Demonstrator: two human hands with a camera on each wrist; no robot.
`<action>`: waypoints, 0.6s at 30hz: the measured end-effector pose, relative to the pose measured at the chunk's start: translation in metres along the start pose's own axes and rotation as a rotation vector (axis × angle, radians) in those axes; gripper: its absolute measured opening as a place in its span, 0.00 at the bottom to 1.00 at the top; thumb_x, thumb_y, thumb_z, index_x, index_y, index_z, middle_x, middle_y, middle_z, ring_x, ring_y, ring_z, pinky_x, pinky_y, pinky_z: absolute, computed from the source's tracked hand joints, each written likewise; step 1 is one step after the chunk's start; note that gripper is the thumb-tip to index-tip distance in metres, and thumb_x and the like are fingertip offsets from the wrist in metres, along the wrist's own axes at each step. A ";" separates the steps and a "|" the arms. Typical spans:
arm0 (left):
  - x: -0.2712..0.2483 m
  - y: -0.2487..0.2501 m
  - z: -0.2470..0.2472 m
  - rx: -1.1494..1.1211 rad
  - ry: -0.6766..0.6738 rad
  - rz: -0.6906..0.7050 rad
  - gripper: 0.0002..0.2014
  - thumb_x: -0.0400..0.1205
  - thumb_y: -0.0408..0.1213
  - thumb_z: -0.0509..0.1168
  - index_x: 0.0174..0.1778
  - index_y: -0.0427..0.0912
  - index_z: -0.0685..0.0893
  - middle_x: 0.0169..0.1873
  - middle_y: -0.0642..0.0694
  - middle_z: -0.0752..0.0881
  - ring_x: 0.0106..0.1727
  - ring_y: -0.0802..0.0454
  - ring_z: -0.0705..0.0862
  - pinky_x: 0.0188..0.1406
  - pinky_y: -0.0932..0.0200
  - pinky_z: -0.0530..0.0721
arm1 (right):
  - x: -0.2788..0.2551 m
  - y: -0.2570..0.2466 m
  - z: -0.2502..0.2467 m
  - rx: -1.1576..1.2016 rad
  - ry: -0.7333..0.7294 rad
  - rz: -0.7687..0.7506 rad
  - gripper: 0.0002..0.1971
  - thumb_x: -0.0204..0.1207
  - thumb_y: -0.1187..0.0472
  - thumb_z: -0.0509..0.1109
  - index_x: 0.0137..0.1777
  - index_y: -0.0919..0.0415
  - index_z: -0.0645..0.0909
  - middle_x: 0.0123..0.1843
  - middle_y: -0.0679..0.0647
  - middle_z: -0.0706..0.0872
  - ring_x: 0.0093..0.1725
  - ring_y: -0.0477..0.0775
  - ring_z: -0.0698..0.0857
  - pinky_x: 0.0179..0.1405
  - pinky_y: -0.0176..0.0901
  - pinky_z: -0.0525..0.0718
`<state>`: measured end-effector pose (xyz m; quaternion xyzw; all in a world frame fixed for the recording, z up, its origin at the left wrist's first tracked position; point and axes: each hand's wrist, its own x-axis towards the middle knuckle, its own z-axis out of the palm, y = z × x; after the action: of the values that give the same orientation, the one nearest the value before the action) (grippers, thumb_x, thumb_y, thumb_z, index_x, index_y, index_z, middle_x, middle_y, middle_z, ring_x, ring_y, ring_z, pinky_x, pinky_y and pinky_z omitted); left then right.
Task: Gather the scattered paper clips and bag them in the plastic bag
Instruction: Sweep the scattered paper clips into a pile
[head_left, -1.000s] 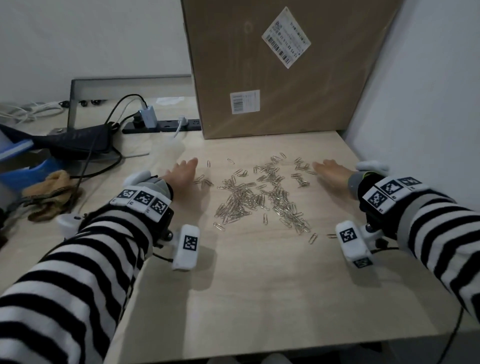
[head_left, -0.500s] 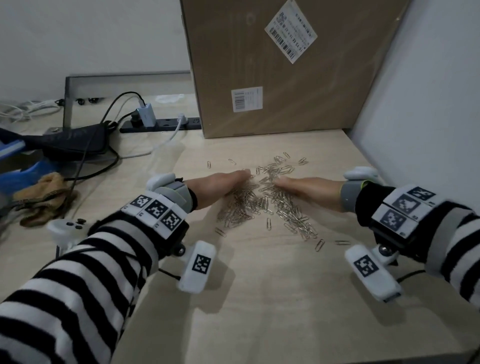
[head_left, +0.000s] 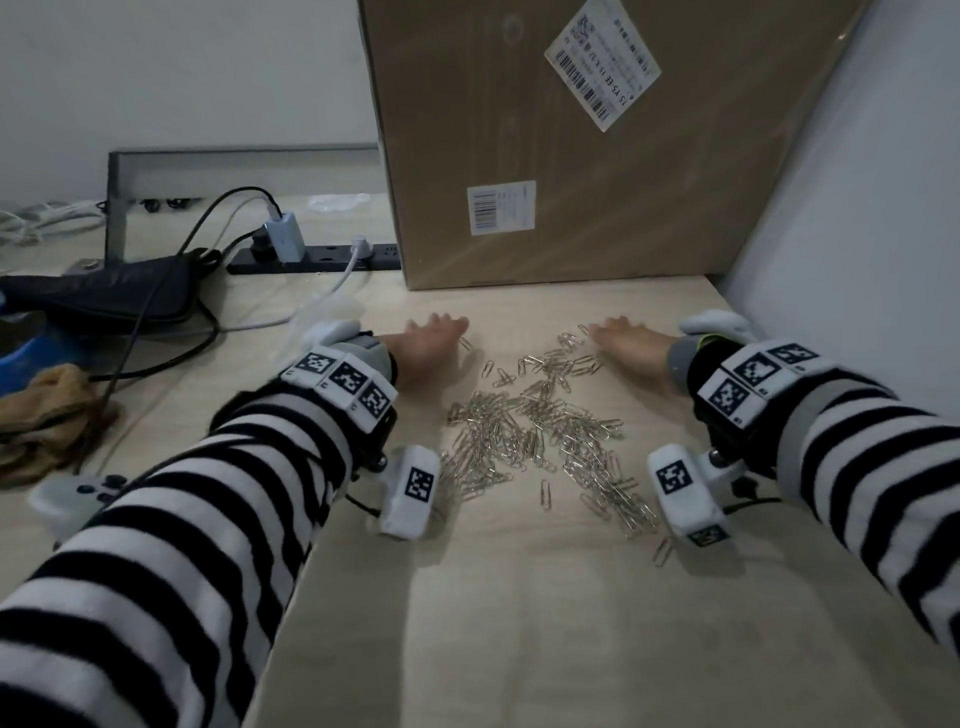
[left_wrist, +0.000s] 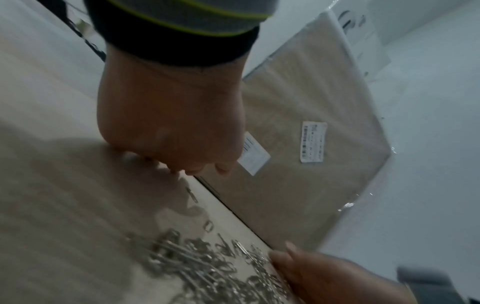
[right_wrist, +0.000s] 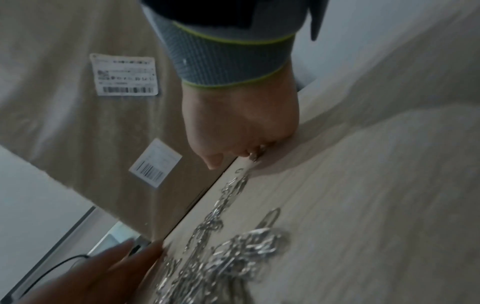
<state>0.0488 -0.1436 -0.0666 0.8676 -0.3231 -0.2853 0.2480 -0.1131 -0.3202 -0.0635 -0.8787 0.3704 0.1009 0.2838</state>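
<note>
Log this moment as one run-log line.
left hand: open, flat on table | right hand: open, flat | paper clips: loose pile between hands | bagged: none visible

I'm at an office-like work spot: a pale wood-grain bench (head_left: 519, 597) against plain white walls, a black power strip (head_left: 311, 258) with chargers and cables plugged in, and a large brown cardboard box (head_left: 571, 156) bearing barcode labels.

Left hand (head_left: 426, 347) lies flat on the wooden table (head_left: 519, 623), fingers straight; right hand (head_left: 631, 349) likewise, well apart; a heap of paper clips (head_left: 540, 441) spreads between them and nearer the wrists; a cardboard box (head_left: 597, 156) stands beyond the fingertips
</note>
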 end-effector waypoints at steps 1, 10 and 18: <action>0.003 0.009 0.003 -0.021 -0.047 0.007 0.26 0.89 0.45 0.45 0.80 0.34 0.63 0.81 0.35 0.63 0.83 0.37 0.59 0.83 0.44 0.55 | 0.004 -0.004 0.002 0.017 -0.035 -0.038 0.31 0.87 0.45 0.41 0.85 0.61 0.44 0.86 0.56 0.41 0.86 0.56 0.41 0.84 0.51 0.42; 0.005 0.029 0.022 -0.200 -0.228 -0.002 0.36 0.78 0.67 0.53 0.70 0.41 0.78 0.66 0.42 0.82 0.66 0.42 0.82 0.74 0.42 0.74 | 0.002 -0.019 0.024 0.189 -0.172 -0.189 0.32 0.83 0.40 0.49 0.84 0.52 0.52 0.86 0.47 0.50 0.85 0.47 0.49 0.85 0.48 0.45; -0.042 0.027 0.040 -0.234 -0.302 0.066 0.27 0.85 0.57 0.53 0.72 0.44 0.77 0.70 0.46 0.79 0.69 0.48 0.78 0.75 0.55 0.69 | -0.038 -0.013 0.048 0.263 -0.228 -0.236 0.30 0.83 0.43 0.53 0.82 0.54 0.60 0.83 0.50 0.65 0.81 0.51 0.65 0.83 0.49 0.58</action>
<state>-0.0149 -0.1421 -0.0644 0.7691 -0.3497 -0.4395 0.3050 -0.1291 -0.2622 -0.0826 -0.8543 0.2402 0.1164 0.4461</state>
